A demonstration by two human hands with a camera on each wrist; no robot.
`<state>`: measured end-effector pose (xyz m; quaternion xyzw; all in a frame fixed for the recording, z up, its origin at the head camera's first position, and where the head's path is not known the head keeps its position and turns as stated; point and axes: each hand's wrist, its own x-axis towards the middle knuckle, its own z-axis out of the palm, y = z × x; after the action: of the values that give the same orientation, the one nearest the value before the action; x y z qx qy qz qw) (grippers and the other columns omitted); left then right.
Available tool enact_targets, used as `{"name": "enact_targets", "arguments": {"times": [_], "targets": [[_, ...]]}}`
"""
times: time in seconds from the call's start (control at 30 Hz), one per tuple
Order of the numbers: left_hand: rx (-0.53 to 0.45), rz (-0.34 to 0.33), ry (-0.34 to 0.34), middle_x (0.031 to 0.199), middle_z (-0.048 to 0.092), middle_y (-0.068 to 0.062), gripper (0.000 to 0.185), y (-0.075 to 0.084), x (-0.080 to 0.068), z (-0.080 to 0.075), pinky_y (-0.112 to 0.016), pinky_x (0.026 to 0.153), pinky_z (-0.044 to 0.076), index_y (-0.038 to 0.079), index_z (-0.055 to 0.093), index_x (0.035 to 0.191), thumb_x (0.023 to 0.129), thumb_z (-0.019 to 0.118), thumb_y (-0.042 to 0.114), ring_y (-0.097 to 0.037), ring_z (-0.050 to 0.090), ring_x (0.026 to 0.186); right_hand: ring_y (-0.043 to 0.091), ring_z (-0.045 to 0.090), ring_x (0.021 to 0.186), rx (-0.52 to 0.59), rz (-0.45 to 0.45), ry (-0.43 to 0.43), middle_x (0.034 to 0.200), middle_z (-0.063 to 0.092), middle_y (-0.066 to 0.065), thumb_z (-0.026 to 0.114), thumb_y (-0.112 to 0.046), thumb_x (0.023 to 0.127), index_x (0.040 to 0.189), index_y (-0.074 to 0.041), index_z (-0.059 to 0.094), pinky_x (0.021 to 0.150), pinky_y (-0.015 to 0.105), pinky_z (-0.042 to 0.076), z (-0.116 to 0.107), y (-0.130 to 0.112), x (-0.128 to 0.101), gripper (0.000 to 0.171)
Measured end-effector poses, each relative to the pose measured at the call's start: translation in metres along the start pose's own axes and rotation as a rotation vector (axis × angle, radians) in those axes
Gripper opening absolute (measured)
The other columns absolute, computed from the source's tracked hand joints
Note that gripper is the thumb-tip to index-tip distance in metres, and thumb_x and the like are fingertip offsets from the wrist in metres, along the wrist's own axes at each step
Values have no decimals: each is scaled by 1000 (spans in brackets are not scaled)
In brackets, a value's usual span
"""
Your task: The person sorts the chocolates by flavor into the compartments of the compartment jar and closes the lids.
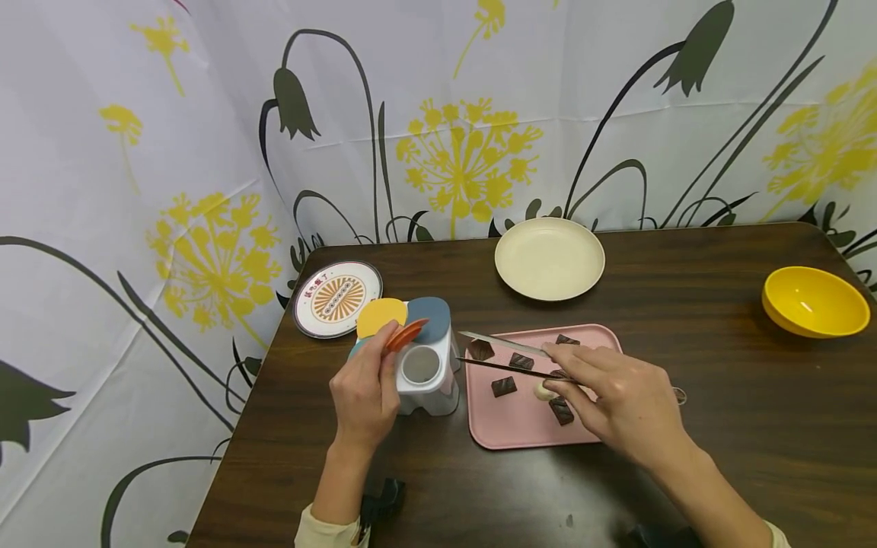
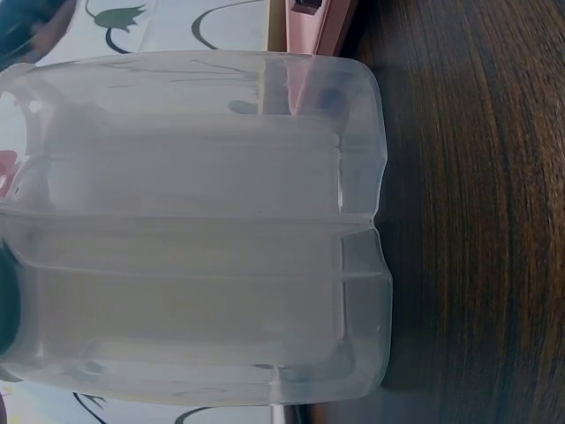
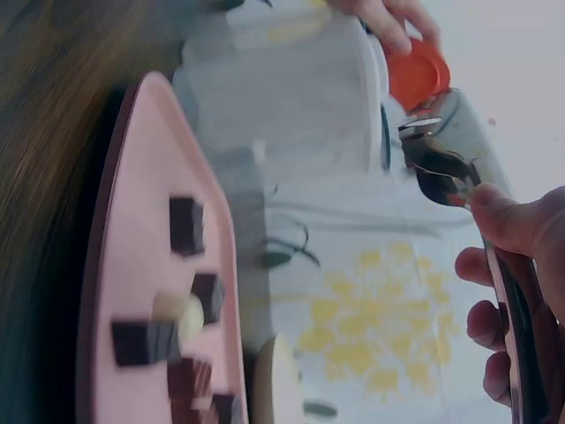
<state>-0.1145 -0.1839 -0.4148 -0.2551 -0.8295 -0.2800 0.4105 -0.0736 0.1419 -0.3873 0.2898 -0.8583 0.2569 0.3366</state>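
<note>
My left hand (image 1: pixel 366 388) pinches a red-orange lid (image 1: pixel 409 335), tilted up over a white, translucent box (image 1: pixel 432 397) with several round lids. Just below that lid, one round opening (image 1: pixel 421 364) is uncovered; yellow and blue lids cover others. My right hand (image 1: pixel 626 399) grips metal tongs (image 1: pixel 503 343) over the pink tray (image 1: pixel 503 430), their tips apart and pointing left at the box. Nothing shows between the tips. On the tray lie several dark chocolate pieces (image 1: pixel 504 387) and a small cream-coloured round piece (image 1: pixel 544 391). The box fills the left wrist view.
Behind the box at left lies a patterned plate (image 1: pixel 308 323). A cream plate (image 1: pixel 550 259) stands at the table's back edge, and a yellow bowl (image 1: pixel 815 302) at far right. A printed floral cloth (image 1: pixel 582 61) hangs behind the dark wooden table (image 1: pixel 740 396).
</note>
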Motion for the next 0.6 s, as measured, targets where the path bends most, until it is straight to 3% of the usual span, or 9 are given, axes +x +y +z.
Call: {"name": "enact_targets", "arguments": {"times": [0.2,0.43,0.6], "targets": [[5,14,5,106,72,-13,34,0,0,1,-43,68,58,0,61,127,102,48,19,-27,71,82,16,69,81,48,-54,-22,99,73,-6,56,-46,97,120,-17,72,64,38,55,14,-15,15,40],[7,29,9,106,71,-13,34,0,1,1,-43,67,58,-1,60,127,102,47,19,-27,70,82,12,68,81,99,-46,-41,101,72,-7,70,-37,89,123,-18,70,64,34,54,28,-25,18,40],[8,34,11,102,72,-13,34,-1,1,1,-42,64,57,-1,60,127,103,47,19,-26,70,78,12,67,81,115,-27,-47,102,72,-9,70,-36,89,124,-18,70,63,34,54,34,-28,19,39]]}}
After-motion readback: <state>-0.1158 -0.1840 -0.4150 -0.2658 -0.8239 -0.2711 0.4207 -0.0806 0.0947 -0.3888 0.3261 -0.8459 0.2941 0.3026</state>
